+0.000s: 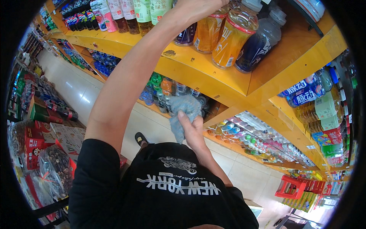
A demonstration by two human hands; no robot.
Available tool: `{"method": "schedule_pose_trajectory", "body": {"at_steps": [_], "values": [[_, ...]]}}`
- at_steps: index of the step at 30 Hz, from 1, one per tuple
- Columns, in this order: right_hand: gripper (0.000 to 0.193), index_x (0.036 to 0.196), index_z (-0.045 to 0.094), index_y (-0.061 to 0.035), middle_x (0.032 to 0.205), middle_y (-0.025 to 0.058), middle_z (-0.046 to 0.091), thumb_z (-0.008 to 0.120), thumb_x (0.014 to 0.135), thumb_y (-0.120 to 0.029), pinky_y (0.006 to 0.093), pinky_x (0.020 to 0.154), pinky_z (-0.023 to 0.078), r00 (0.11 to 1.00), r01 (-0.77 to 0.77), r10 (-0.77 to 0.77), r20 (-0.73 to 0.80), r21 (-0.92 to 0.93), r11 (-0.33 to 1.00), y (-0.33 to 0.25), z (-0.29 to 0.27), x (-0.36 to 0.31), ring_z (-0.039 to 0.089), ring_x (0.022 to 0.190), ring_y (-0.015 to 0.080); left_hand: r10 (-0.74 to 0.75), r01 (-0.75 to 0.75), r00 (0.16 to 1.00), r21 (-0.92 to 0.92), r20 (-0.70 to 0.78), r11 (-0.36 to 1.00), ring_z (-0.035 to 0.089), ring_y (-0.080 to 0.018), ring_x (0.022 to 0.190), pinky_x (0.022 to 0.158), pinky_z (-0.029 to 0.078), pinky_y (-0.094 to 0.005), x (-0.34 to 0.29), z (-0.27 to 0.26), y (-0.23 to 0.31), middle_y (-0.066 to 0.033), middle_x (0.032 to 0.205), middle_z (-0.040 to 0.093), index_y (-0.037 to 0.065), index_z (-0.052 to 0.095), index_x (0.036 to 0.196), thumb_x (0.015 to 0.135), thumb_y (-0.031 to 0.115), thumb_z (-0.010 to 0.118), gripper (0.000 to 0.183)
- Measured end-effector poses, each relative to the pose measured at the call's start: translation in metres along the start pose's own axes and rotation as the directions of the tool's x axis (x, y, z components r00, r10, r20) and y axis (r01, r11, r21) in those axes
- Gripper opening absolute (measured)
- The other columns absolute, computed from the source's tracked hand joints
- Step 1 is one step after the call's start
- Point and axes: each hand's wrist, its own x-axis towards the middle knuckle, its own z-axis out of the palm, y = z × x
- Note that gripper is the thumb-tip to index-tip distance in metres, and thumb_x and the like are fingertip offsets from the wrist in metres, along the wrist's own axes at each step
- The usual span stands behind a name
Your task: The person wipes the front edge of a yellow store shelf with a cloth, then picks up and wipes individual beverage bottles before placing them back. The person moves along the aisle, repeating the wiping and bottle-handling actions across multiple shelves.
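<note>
My left arm reaches up across the yellow shelf [213, 74], and my left hand [200, 8] is at the top edge of the picture. Its fingertips are cut off there, close to the necks of the drink bottles, so their grip does not show. Just below that hand stand an orange drink bottle [207, 34], a second orange bottle [232, 40] with a red band, and a dark-labelled bottle [259, 45] with a clear cap. Lower down, in front of my body, my right hand [193, 128] is closed around a crumpled grey-blue cloth [184, 108], thumb on top.
Tea bottles [143, 15] line the shelf to the left. Lower shelves hold many more bottles [248, 133]. Bagged dry goods [56, 168] and boxes stand at my left across the tiled aisle [76, 84]. A red plastic stool [291, 187] is at the lower right.
</note>
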Motion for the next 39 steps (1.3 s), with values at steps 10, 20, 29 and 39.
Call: {"method": "schedule_pose_trajectory", "body": {"at_steps": [10, 20, 29, 39], "values": [[0.028, 0.109, 0.062, 0.0005, 0.097, 0.0043, 0.064, 0.06, 0.095, -0.023, 0.028, 0.079, 0.047, 0.982, 0.156, -0.16, -0.101, -0.049, 0.987, -0.028, -0.017, 0.015, 0.057, 0.087, 0.0115, 0.022, -0.023, 0.999, -0.036, -0.033, 0.999, 0.065, -0.033, 0.085, 0.076, 0.05, -0.0409, -0.019, -0.003, 0.007, -0.0244, 0.095, 0.065, -0.007, 0.042, 0.123, 0.086, 0.019, 0.064, 0.051], [0.025, 0.105, 0.064, -0.001, 0.093, 0.0033, 0.064, 0.06, 0.095, -0.023, 0.027, 0.076, 0.048, 0.983, 0.161, -0.169, -0.069, -0.118, 0.98, -0.032, -0.01, 0.005, 0.057, 0.085, 0.0103, 0.313, -0.353, 0.885, -0.058, -0.344, 0.934, 0.054, -0.0193, 0.089, 0.081, 0.046, -0.0317, -0.039, 0.008, -0.034, -0.0104, 0.098, 0.054, -0.001, 0.042, 0.123, 0.088, 0.014, 0.065, 0.044], [0.021, 0.099, 0.066, 0.0012, 0.086, 0.0008, 0.064, 0.06, 0.094, -0.018, 0.0244, 0.071, 0.047, 0.918, 0.323, -0.375, -0.13, -0.308, 0.895, -0.04, -0.006, 0.005, 0.056, 0.079, 0.0087, 0.079, -0.254, 0.916, -0.415, -0.394, 0.874, 0.051, -0.0073, 0.083, 0.074, 0.045, -0.0215, -0.059, -0.018, -0.021, -0.0016, 0.094, 0.052, 0.004, 0.044, 0.124, 0.091, 0.007, 0.061, 0.037], [0.052, 0.137, 0.039, 0.0027, 0.129, 0.0169, 0.049, 0.058, 0.089, -0.007, 0.0355, 0.089, 0.046, 0.646, 0.648, -0.763, -0.001, -0.527, 0.55, -0.094, -0.008, 0.039, 0.055, 0.108, 0.0245, -0.07, -0.185, 0.937, -0.655, -0.342, 0.733, 0.059, -0.0092, 0.081, 0.067, 0.05, -0.022, -0.096, -0.041, 0.002, -0.0034, 0.097, 0.057, 0.004, 0.046, 0.125, 0.091, 0.003, 0.059, 0.036]]}}
